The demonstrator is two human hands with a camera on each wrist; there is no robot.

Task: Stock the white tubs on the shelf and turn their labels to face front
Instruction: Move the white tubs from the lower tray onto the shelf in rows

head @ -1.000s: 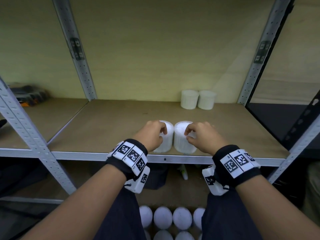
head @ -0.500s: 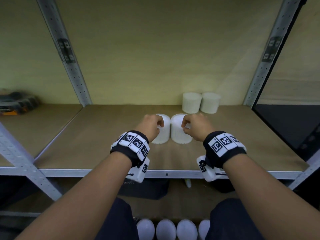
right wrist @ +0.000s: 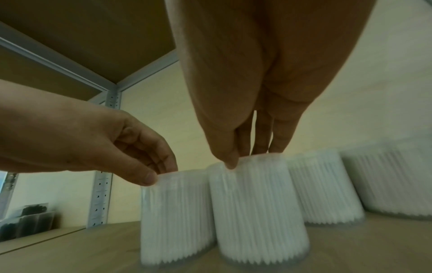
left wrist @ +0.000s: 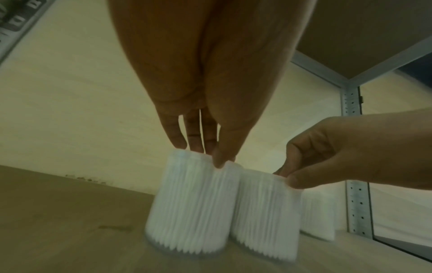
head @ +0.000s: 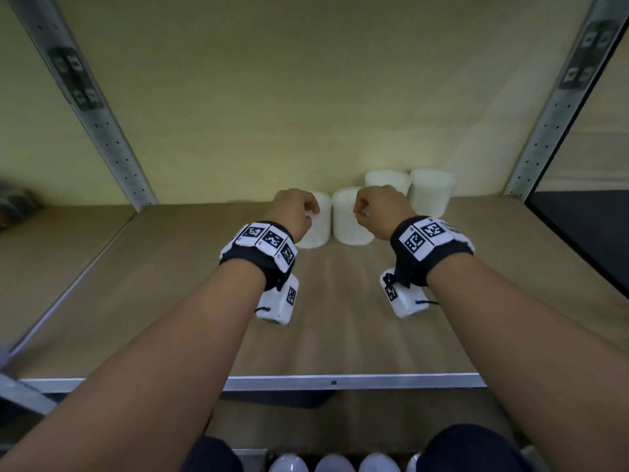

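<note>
Two white tubs stand side by side deep on the wooden shelf (head: 170, 301). My left hand (head: 311, 212) pinches the top rim of the left tub (head: 318, 233). The right tub (head: 345, 223) is held the same way by my right hand (head: 360, 209). In the left wrist view my left hand (left wrist: 205, 155) has thumb and fingers on its tub (left wrist: 189, 203). In the right wrist view my right hand (right wrist: 245, 157) grips its tub (right wrist: 257, 212). Both tubs show only ribbed white sides; no label is visible.
Two more white tubs (head: 388, 180) (head: 432, 192) stand against the back wall at right. Grey metal uprights (head: 102, 131) (head: 551, 124) frame the bay. Dark items (head: 13, 206) lie on the left shelf. Several white tubs (head: 333, 463) sit below the shelf's front edge (head: 333, 382).
Both hands have carried their tubs from the shelf's front edge toward the back wall, ending just left of the two rear tubs. The grips have stayed the same.
</note>
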